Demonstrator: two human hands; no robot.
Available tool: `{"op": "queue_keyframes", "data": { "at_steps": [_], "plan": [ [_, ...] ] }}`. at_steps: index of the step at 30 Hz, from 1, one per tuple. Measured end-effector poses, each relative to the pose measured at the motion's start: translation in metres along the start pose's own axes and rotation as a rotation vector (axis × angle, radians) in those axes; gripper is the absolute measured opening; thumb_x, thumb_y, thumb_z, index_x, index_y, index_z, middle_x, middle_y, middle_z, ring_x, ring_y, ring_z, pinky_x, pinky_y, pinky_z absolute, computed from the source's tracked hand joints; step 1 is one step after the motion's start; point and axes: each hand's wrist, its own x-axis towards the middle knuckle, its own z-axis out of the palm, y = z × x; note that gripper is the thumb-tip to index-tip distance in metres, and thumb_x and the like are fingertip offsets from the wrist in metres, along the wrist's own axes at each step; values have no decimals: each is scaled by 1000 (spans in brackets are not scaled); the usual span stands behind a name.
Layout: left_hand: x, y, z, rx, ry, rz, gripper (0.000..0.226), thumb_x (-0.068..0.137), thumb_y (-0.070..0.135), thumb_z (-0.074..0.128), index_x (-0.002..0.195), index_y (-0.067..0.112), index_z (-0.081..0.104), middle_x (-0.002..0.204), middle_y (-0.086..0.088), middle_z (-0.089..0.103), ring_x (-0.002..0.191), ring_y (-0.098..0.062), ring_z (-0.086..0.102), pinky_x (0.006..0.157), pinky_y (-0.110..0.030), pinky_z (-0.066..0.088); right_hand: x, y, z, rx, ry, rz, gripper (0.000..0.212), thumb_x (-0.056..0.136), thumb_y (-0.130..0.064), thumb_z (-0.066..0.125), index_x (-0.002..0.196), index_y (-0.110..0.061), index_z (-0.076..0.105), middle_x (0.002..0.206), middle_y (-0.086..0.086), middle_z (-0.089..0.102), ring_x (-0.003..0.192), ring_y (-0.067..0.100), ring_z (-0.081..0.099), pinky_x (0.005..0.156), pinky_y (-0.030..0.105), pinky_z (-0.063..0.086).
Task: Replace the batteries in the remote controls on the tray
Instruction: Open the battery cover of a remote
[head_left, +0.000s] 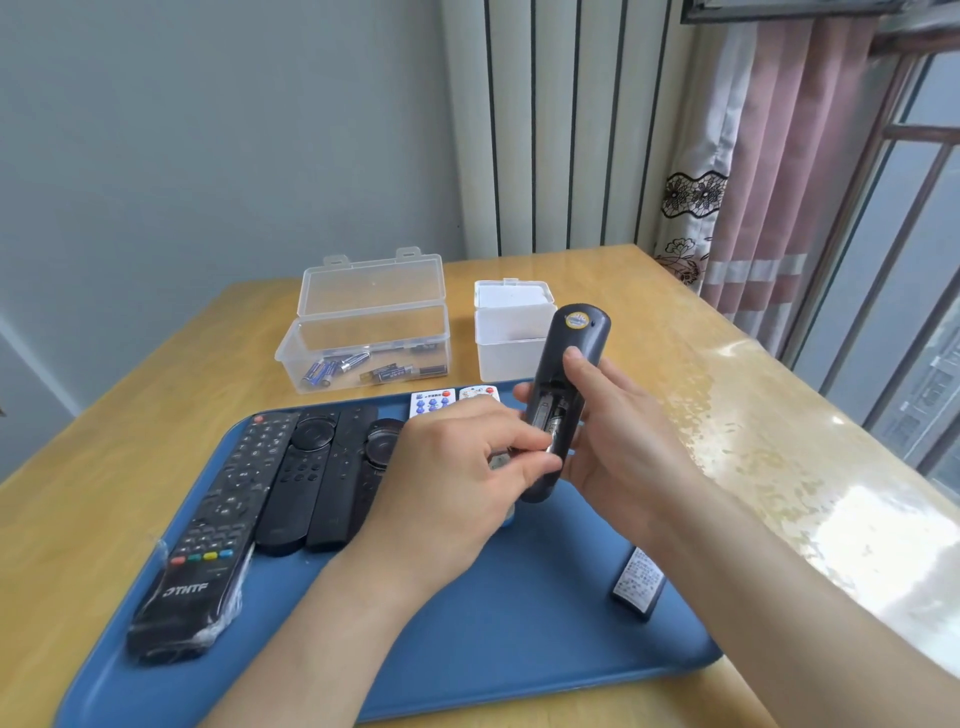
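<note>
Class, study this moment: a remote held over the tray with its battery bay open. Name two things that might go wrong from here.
1. The left hand pinches at the open bay of the held remote; a battery might slip and roll across the blue tray.
2. The loose battery cover lies near the tray's right edge, beside the right forearm; a nudge might knock it off.

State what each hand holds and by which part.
Right hand grips the dark plastic remote control around its lower middle, back up. Left hand fingertips pinch something at its open battery compartment; unclear what.
</note>
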Motion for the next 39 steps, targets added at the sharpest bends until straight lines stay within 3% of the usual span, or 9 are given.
{"op": "queue_keyframes", "data": {
  "at_steps": [8,11,18,22,25,29,32,35,39],
  "plan": [
    [4,1,-6,-21,-27,-105,21,71,19,84,90,26,77,69,9,56,67,-4,52,62,-9,37,-1,1,4,-36,-33,-31,30,103,-35,47,117,-11,59,92,13,67,77,32,61,60,36,49],
    [6,5,-9,-62,-27,-229,23,68,16,86,81,32,76,66,11,54,60,-1,49,58,-5,34,-4,-1,8,-37,-77,-53,30,103,-33,45,118,-9,56,93,17,65,75,33,62,62,38,52],
    [9,7,-11,-385,-7,-525,39,67,-12,77,75,15,51,56,16,50,57,-11,40,64,-27,46,-12,1,21,-72,-139,-70,27,103,-32,44,117,-9,52,78,9,68,75,33,64,68,43,54],
    [8,4,-7,-401,47,-561,33,72,-7,75,75,18,53,67,3,54,61,-14,41,65,-29,42,-10,-1,16,-54,-208,-21,20,99,-5,47,117,-7,55,87,17,67,80,35,65,74,45,52],
    [9,-3,-12,-490,-21,-615,32,72,-8,76,77,15,55,57,14,52,54,-6,45,68,-22,43,-8,1,14,-95,-252,9,33,92,11,41,120,-2,54,95,24,64,82,34,65,83,50,53],
    [10,-1,-18,-533,-86,-602,17,81,3,72,83,14,60,59,12,54,50,-2,45,52,-12,38,-4,-2,11,-125,-269,-12,33,90,14,38,121,6,49,92,23,65,76,32,67,77,48,57],
    [12,-3,-21,-721,-92,-694,15,96,7,51,91,9,65,64,2,54,49,-7,36,40,-15,23,-1,-4,6,-127,-251,0,32,92,13,37,122,9,47,85,16,71,70,28,69,67,41,59],
    [13,-5,-21,-865,-59,-737,25,100,6,41,94,10,65,70,-4,59,56,-11,46,53,-22,31,1,-4,1,-73,-209,55,35,92,11,39,124,5,49,96,20,71,73,29,71,66,42,59],
    [11,-3,-16,-849,13,-727,18,97,13,50,92,19,67,76,2,70,70,-10,54,63,-27,33,3,-5,-3,10,-174,108,31,96,2,45,125,-5,54,112,25,66,74,29,67,69,42,58]
  ]
}}
